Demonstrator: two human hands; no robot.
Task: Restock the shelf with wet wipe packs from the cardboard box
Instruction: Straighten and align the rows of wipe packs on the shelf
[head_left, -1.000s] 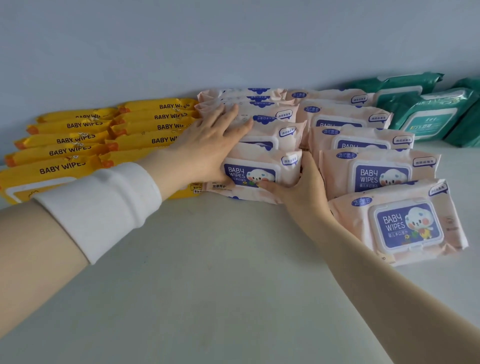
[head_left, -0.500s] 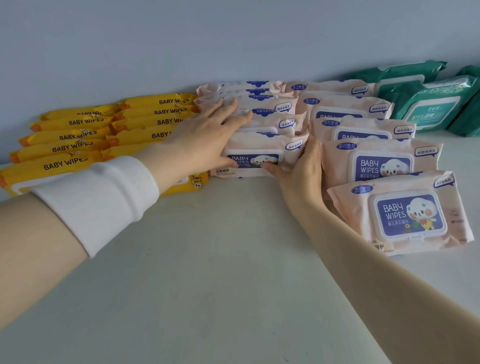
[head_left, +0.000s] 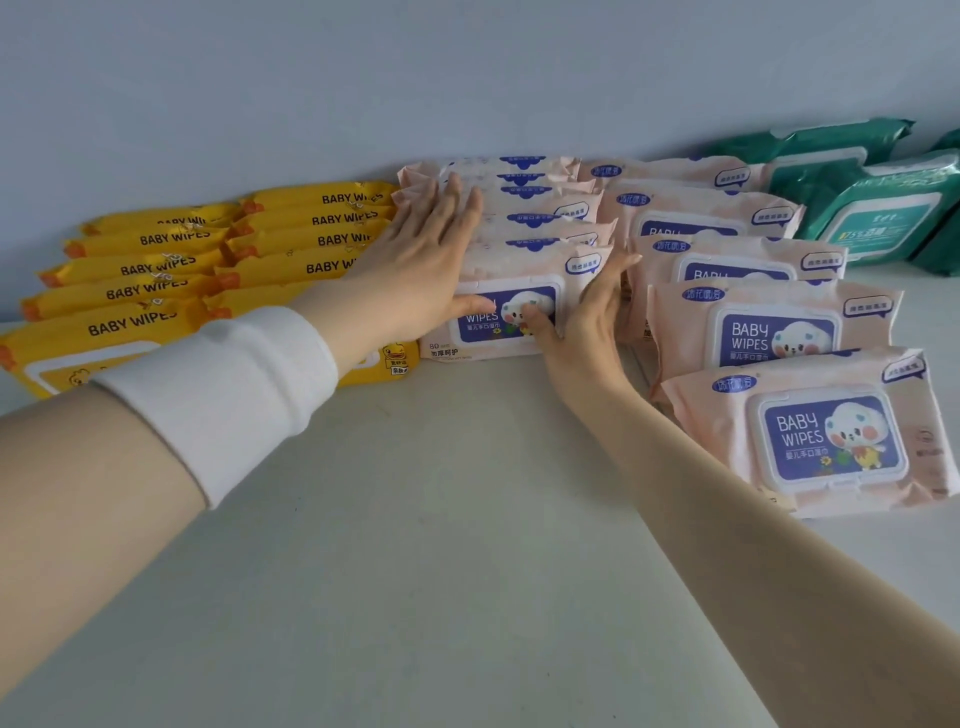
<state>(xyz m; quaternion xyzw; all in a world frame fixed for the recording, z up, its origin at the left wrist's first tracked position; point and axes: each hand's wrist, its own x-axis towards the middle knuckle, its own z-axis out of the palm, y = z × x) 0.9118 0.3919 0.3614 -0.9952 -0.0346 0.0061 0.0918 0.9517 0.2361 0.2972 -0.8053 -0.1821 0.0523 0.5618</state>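
Observation:
Several pink baby-wipe packs lean in a row toward the back wall, and the front pink pack (head_left: 524, 275) shows its blue label. My left hand (head_left: 421, 265) lies flat with straight fingers against the left side of this row, its thumb across the front pack's label. My right hand (head_left: 587, 322) presses the front pack's right side with straight fingers, its thumb on the label. The pack sits squeezed between both palms on the white shelf (head_left: 441, 519). The cardboard box is out of view.
A second row of pink packs (head_left: 826, 441) runs along the right, reaching closer to me. Yellow baby-wipe packs (head_left: 150, 270) lie in two rows at the left, and green packs (head_left: 878, 213) are at the back right. A pale wall (head_left: 467, 78) closes the back.
The front pink pack went from lifted and tilted to resting on the shelf against its row. Both hands slid further back along its sides.

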